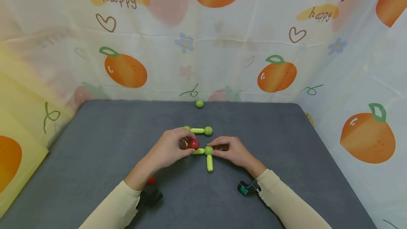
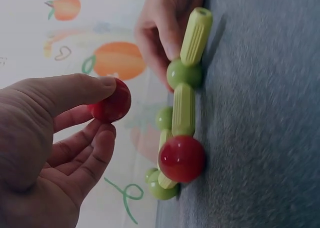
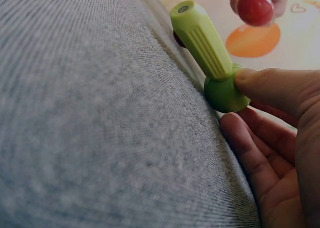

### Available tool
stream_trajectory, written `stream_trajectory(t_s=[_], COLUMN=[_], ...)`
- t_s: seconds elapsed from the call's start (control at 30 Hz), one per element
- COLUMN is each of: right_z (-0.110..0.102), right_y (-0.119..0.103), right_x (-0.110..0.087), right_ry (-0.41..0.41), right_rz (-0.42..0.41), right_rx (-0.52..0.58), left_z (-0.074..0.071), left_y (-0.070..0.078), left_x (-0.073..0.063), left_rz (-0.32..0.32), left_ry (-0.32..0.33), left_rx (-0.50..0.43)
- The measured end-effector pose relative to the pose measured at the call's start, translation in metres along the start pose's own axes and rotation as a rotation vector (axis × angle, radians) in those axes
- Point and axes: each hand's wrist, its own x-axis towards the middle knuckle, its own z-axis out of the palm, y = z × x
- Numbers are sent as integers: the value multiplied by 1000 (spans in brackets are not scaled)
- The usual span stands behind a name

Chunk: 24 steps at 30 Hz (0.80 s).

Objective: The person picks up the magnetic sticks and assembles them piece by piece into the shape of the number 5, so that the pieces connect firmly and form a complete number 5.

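Observation:
My left hand point(image 1: 173, 147) pinches a shiny red ball point(image 2: 113, 101) between thumb and fingertips, above the table. Below it, a second red ball point(image 2: 182, 158) sits at one end of a ribbed yellow-green rod point(image 2: 184, 110). That rod's other end joins a green ball point(image 1: 208, 150), from which another rod point(image 1: 210, 163) sticks out toward the person, its free end showing a round recess. With thumb and fingers, my right hand point(image 1: 232, 151) grips this green ball, low against the table. The left hand hides part of the second red ball in the head view.
Farther back on the grey table point(image 1: 270, 133) lies a separate rod point(image 1: 197, 130) with a green ball at each end. One loose green ball point(image 1: 199, 104) is at the far edge, before a fruit-print cloth. Dark devices are at both wrists.

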Motion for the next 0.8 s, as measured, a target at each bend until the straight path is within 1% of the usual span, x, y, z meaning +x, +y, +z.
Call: stream_trajectory(t_s=[0.2,0.3,0.43,0.57,0.7,0.8], right_z=[0,0,-1,-1,0,2], right_y=[-1,-1,0,0,0,0], right_x=[0,0,1,-1,-2,-1], right_ry=[0,-4,-7,-5,-1,2], right_rz=[0,-4,-14,-26,-30,-31], right_rx=[-4,-7,-12,-7,-7,-4], left_z=[2,3,6,9,16,23], left_y=[10,16,22,26,27,27], left_x=[-10,-15,-19,-21,-25,-27], left_rz=[30,49,80,106,112,109], left_ry=[-7,-8,5,5,-20,-53], left_rx=[-22,-15,3,5,-13,-34])
